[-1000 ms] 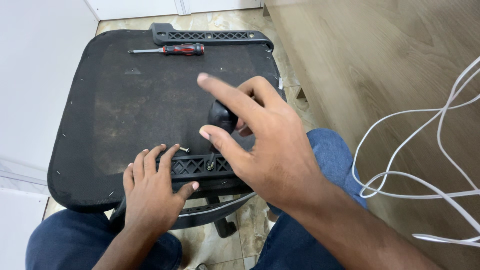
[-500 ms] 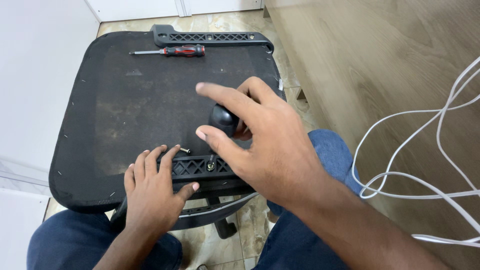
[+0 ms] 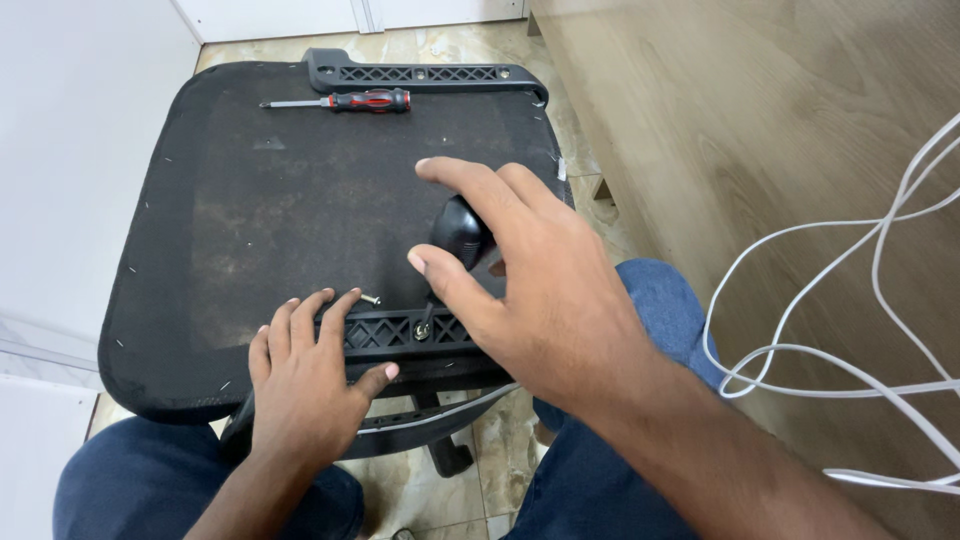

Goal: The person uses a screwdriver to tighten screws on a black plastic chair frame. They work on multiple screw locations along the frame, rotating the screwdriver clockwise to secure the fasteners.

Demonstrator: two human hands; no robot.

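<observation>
In the head view, the right hand point(image 3: 540, 300) is wrapping its fingers around the rounded black handle point(image 3: 459, 232) of a screwdriver that is standing tilted over a screw point(image 3: 423, 328) in the near bracket, with the thumb pressing the handle's near side and the index finger stretching out over its top. The left hand point(image 3: 305, 385) is lying open and flat, gripping nothing, its 4 fingers pressing down on the left part of the black plastic bracket point(image 3: 385, 330) at the near edge of the upturned black seat base point(image 3: 280, 210), thumb hooking under the edge. A loose screw point(image 3: 371, 298) is lying on the fabric just beyond the left fingertips. A second screwdriver point(image 3: 345, 101), red and black, is resting untouched near the far edge, beside another black bracket point(image 3: 420, 72) running along that edge. The person's blue trouser legs point(image 3: 650, 310) are flanking the seat. To the right, white cables point(image 3: 850, 300) are looping over a wooden surface point(image 3: 760, 130)
</observation>
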